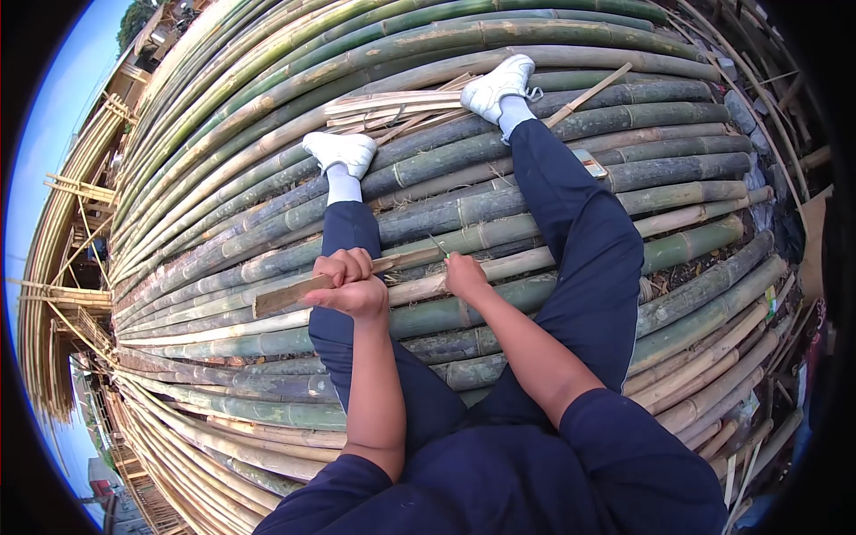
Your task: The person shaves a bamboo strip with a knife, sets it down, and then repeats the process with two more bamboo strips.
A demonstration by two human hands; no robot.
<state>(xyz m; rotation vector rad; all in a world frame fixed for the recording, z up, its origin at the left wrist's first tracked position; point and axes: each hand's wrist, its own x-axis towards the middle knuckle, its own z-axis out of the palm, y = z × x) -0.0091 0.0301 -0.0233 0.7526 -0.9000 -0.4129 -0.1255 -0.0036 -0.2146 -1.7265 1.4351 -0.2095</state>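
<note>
A flat bamboo strip (290,296) lies across my left thigh, its wide end sticking out to the left. My left hand (350,283) is wrapped round it near the knee. The strip's narrower part (408,259) runs on to the right, towards my right hand. My right hand (465,275) is closed round the lower end of a thin blade-like tool (440,245), whose tip points up and left, close to the strip's right end. The tool's handle is hidden inside the fist.
Long green and brown bamboo poles (446,214) lie side by side beneath my legs. Split strips (392,107) are piled between my white shoes (499,87). A phone (589,163) rests by my right knee. Bamboo racks (80,187) stand at the far left.
</note>
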